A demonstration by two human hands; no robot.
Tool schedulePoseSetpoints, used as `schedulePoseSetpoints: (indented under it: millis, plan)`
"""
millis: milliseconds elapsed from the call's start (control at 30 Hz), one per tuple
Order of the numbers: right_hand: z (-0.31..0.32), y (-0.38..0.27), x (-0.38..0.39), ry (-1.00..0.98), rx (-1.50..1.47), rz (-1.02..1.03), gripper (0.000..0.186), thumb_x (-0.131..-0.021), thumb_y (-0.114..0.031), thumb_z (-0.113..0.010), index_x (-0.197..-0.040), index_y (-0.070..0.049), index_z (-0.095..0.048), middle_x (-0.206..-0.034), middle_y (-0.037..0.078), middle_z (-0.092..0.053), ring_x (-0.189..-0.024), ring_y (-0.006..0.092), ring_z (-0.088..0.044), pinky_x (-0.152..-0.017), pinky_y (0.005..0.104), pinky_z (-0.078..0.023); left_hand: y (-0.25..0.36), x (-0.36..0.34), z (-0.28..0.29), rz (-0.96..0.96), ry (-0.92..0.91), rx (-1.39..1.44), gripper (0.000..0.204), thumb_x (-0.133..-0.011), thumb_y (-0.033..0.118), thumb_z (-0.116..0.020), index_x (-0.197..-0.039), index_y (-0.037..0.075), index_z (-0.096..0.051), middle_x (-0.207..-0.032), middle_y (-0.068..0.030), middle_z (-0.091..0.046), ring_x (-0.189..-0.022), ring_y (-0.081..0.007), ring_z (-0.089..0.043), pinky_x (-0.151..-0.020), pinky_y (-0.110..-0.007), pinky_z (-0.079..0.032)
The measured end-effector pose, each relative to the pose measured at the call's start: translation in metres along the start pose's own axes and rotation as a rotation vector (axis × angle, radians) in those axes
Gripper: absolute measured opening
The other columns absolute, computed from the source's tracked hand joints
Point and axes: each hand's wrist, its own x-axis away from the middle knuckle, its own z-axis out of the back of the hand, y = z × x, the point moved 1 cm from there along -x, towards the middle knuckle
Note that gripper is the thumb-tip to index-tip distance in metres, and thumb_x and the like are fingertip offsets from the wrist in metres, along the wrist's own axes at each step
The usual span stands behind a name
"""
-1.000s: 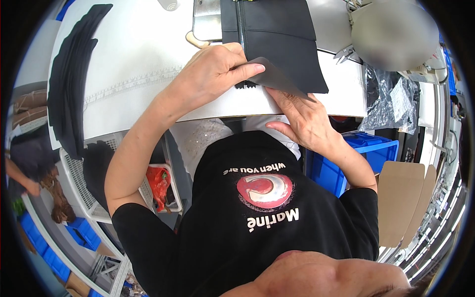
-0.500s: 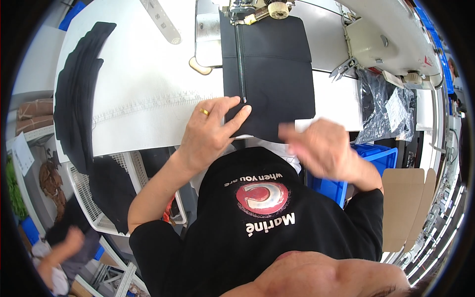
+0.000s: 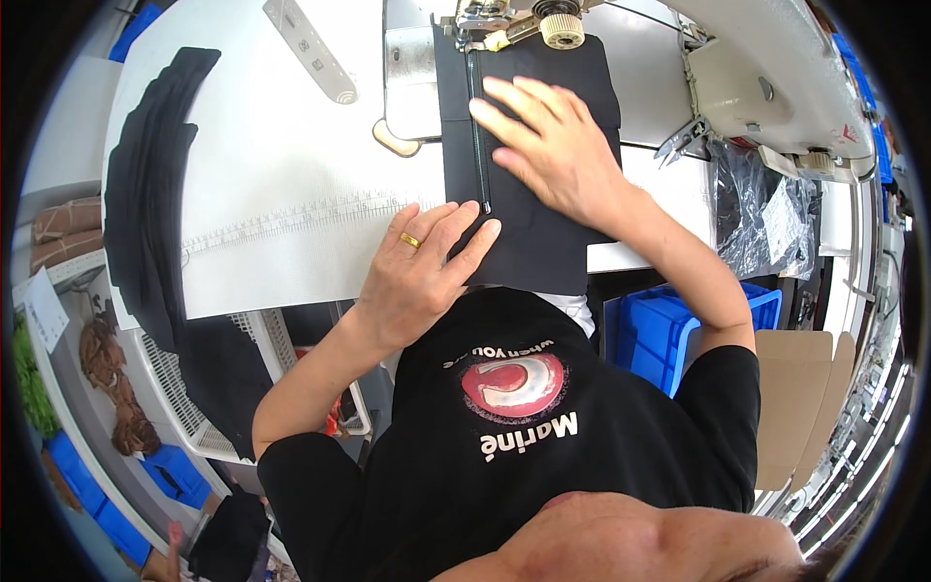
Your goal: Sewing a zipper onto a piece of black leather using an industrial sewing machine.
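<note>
Black cloth point(image 3: 538, 247) laid flat on a white table point(image 3: 272, 281), top part under the metal foot point(image 3: 470, 44) of a pale sewing machine point(image 3: 737, 102), bottom edge reaching past the front of the table toward the lap. Along the left side of the cloth, a dark zipper point(image 3: 480, 150), running nearly straight from the foot down to a small shiny end stop point(image 3: 488, 209). At that lower end, the left hand point(image 3: 417, 276), palm down, gold ring point(image 3: 410, 240) on one finger; thumb and forefinger tips close about the stop, remaining fingers bent near the left edge of the cloth. Pressing or pinching there: cannot tell. Farther up, the right hand point(image 3: 558, 145), unclenched, fingers spread and stretched toward the zipper, nothing gripped, palm down over the cloth from the right. Firmness of contact: cannot tell from above.

Left of the machine, a flat grey strip point(image 3: 310, 53) with rounded end, lying aslant on the table; below it, ruler marks point(image 3: 301, 215) across the white top, ending near the left hand. At the far left, a pile of long black strips point(image 3: 145, 194), drooping past the table's front edge beside a white basket point(image 3: 179, 417). Right of the cloth, close to the machine, a crumpled clear plastic bag point(image 3: 742, 218). Below the table on the right, a blue crate point(image 3: 655, 335), with brown cardboard point(image 3: 787, 407) near the sleeve of a black T-shirt point(image 3: 611, 427).
</note>
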Motion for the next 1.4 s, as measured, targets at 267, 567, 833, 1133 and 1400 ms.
schedulePoseSetpoints:
  millis: [267, 567, 833, 1133, 1400]
  plan:
    - [0.013, -0.044, 0.041, 0.006, -0.23, 0.048, 0.046, -0.08, -0.013, -0.068, -0.125, -0.005, -0.058, -0.13, 0.012, -0.055, -0.115, 0.0277, -0.054, -0.092, 0.0387, -0.046, 0.002, 0.008, 0.0, 0.017, 0.01, 0.07, 0.054, -0.074, 0.047, -0.076, -0.11, 0.009, -0.061, -0.123, -0.0084, -0.056, -0.114, -0.0226, -0.057, -0.107, -0.049, -0.035]
    - [0.019, -0.049, 0.038, -0.015, -0.183, 0.13, 0.05, -0.069, -0.007, -0.065, -0.119, -0.006, -0.064, -0.124, 0.012, -0.059, -0.105, 0.0261, -0.06, -0.086, 0.0374, -0.051, -0.044, -0.036, 0.002, 0.036, 0.068, 0.231, 0.022, -0.084, 0.017, -0.071, -0.101, 0.008, -0.06, -0.095, -0.0008, -0.067, -0.088, -0.018, -0.065, -0.093, -0.039, -0.043]
    - [0.021, -0.047, 0.04, -0.026, -0.207, 0.146, 0.042, -0.078, -0.013, -0.063, -0.119, -0.003, -0.061, -0.124, 0.013, -0.058, -0.106, 0.0259, -0.058, -0.088, 0.0378, -0.046, -0.102, -0.075, -0.017, -0.1, 0.258, 0.28, 0.028, -0.078, 0.011, -0.076, -0.102, 0.004, -0.064, -0.105, -0.0089, -0.067, -0.094, -0.0257, -0.065, -0.08, -0.033, -0.054]
    - [0.02, -0.04, 0.039, -0.056, -0.198, 0.177, 0.041, -0.079, -0.013, -0.061, -0.119, -0.004, -0.063, -0.125, 0.012, -0.058, -0.106, 0.0248, -0.058, -0.088, 0.0367, -0.045, -0.1, -0.079, -0.012, -0.009, 0.197, 0.299, 0.028, -0.075, 0.008, -0.078, -0.099, 0.004, -0.065, -0.11, -0.0085, -0.067, -0.096, -0.0247, -0.065, -0.078, -0.032, -0.055]
    - [0.02, -0.038, 0.036, -0.042, -0.21, 0.185, 0.04, -0.078, -0.013, -0.061, -0.117, -0.004, -0.064, -0.124, 0.012, -0.059, -0.106, 0.0239, -0.057, -0.087, 0.0356, -0.045, -0.102, -0.081, -0.01, -0.008, 0.153, 0.314, 0.029, -0.075, 0.005, -0.078, -0.1, 0.002, -0.063, -0.11, -0.0083, -0.067, -0.097, -0.0241, -0.065, -0.079, -0.032, -0.055]
